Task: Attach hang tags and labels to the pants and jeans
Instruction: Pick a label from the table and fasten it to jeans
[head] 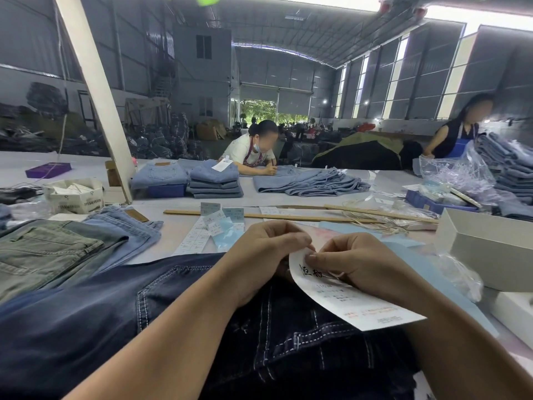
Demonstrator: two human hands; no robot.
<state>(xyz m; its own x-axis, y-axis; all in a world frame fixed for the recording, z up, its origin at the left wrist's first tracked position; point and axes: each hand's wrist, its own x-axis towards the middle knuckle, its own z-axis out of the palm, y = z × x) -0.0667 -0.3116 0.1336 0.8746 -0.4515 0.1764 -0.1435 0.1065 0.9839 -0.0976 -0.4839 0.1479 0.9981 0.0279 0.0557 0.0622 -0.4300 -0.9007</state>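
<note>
Dark navy jeans (121, 310) with white stitching lie spread across the table in front of me. Over them I hold a long white hang tag (343, 298) with printed text. My left hand (259, 255) pinches the tag's top edge with curled fingers. My right hand (366, 264) grips the same top end from the right, and a thin white string loop (336, 274) shows under its fingers. Both hands meet at the tag's upper corner.
Folded green and light blue jeans (72, 246) lie at the left. Small labels and sticker sheets (215, 223) sit ahead, beside wooden sticks (288, 216). White boxes (487, 249) stand at the right. Stacked jeans (215, 180) and two other workers are across the table.
</note>
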